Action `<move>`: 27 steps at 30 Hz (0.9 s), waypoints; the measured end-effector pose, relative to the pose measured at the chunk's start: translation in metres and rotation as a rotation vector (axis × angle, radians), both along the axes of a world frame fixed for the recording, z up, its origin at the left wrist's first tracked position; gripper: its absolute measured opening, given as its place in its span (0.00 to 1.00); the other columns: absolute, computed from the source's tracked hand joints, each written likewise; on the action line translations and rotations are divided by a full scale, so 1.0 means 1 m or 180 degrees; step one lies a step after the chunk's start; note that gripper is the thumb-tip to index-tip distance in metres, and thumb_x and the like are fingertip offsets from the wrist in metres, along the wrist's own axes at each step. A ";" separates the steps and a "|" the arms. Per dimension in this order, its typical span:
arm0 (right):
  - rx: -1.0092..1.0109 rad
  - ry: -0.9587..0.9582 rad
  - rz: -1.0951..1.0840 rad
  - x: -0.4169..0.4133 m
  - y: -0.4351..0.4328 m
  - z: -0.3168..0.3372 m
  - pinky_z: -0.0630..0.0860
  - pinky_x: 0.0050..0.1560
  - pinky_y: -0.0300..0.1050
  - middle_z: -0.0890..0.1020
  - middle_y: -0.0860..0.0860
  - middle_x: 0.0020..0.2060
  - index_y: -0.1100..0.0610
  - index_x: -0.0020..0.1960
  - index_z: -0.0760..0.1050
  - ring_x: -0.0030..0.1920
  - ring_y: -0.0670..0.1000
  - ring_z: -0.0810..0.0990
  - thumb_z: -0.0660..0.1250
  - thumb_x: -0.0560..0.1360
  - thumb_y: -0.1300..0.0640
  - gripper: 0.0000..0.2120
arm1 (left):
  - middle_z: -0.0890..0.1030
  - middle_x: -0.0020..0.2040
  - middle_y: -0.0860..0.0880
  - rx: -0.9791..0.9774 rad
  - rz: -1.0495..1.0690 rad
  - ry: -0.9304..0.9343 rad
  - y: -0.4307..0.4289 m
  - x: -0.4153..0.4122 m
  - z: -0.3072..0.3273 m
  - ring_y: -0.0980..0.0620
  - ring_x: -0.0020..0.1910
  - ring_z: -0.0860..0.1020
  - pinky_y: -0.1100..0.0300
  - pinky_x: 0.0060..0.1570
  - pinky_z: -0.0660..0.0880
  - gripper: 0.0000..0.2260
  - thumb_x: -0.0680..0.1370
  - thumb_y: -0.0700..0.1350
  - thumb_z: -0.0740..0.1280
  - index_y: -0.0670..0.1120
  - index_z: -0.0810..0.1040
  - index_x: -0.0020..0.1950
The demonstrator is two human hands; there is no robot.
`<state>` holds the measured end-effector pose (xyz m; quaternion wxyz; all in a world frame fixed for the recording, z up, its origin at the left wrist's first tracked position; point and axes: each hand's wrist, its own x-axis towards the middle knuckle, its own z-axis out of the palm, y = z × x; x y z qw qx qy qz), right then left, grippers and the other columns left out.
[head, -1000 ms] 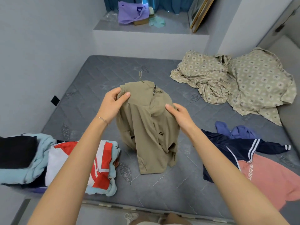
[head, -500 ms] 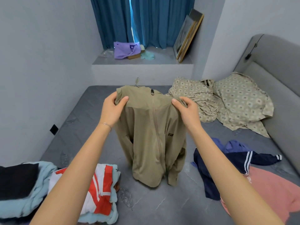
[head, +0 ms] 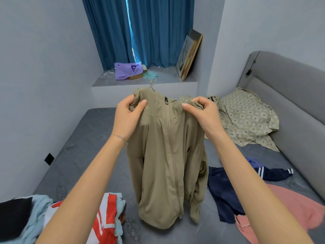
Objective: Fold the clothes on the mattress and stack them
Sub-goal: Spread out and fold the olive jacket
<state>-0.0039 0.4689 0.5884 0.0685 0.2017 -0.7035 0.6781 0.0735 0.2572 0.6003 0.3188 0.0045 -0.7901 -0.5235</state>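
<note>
Bed: grey quilted mattress (head: 84,155) with a grey padded headboard (head: 290,85) along its right side.
Far end: window ledge (head: 167,76) under blue curtains (head: 158,32); it carried a purple bag (head: 126,70) and picture frames (head: 190,55) that leaned on the wall.
Loose bedding: patterned beige sheet (head: 246,118), crumpled against the headboard.
Unfolded clothes, right: navy garment (head: 223,191) with white stripes, spread beside a pink garment (head: 290,208); the two touched.
Clothes, left near edge: red-and-white garment (head: 105,221), light blue garment (head: 37,213) and black garment (head: 14,217), heaped close together.
In the way: both forearms crossed the view and hid parts of these heaps.
Item: olive zip jacket (head: 163,164), front zipped shut, dark pull at the collar, small dark mark on the chest, cord loop at the top.
Position: held upright over the middle of the mattress, sleeves hanging limp (whether the hem touched the bed could not be told).
Left hand (head: 128,117): raised, thumb and fingers pinching the jacket's left shoulder; thin bracelet (head: 121,138) on the wrist.
Right hand (head: 202,115): raised level with it, fingers curled over the right shoulder, gripping the cloth.
</note>
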 end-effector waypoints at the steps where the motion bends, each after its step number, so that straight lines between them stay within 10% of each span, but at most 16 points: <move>1: -0.0008 0.0044 -0.0019 0.003 0.003 0.005 0.68 0.39 0.37 0.75 0.45 0.30 0.56 0.35 0.76 0.35 0.43 0.72 0.76 0.71 0.59 0.10 | 0.78 0.36 0.59 0.0130 -0.0051 0.0027 0.003 0.002 0.003 0.63 0.37 0.73 0.71 0.41 0.69 0.08 0.79 0.42 0.67 0.46 0.77 0.39; 4: -0.0084 0.0036 0.0040 0.015 0.014 0.021 0.70 0.39 0.37 0.76 0.48 0.31 0.59 0.36 0.77 0.35 0.45 0.73 0.76 0.71 0.58 0.10 | 0.85 0.48 0.55 0.0576 -0.0218 0.0109 0.010 0.011 0.013 0.58 0.49 0.81 0.67 0.49 0.75 0.04 0.78 0.44 0.69 0.51 0.83 0.50; 18: -0.0650 -0.0189 0.0955 0.047 0.057 0.098 0.75 0.32 0.33 0.81 0.45 0.28 0.50 0.30 0.80 0.28 0.42 0.79 0.73 0.67 0.55 0.08 | 0.85 0.49 0.48 0.1631 -0.1001 0.0140 0.024 0.046 0.055 0.54 0.48 0.83 0.64 0.44 0.78 0.06 0.75 0.44 0.69 0.47 0.84 0.50; 27: 0.0822 -0.1336 0.0157 -0.052 0.011 -0.099 0.70 0.34 0.32 0.79 0.46 0.30 0.60 0.38 0.80 0.31 0.39 0.75 0.77 0.70 0.58 0.08 | 0.83 0.47 0.48 0.1232 0.0085 -0.1593 -0.012 -0.065 -0.152 0.53 0.47 0.78 0.63 0.47 0.76 0.05 0.78 0.40 0.68 0.41 0.81 0.52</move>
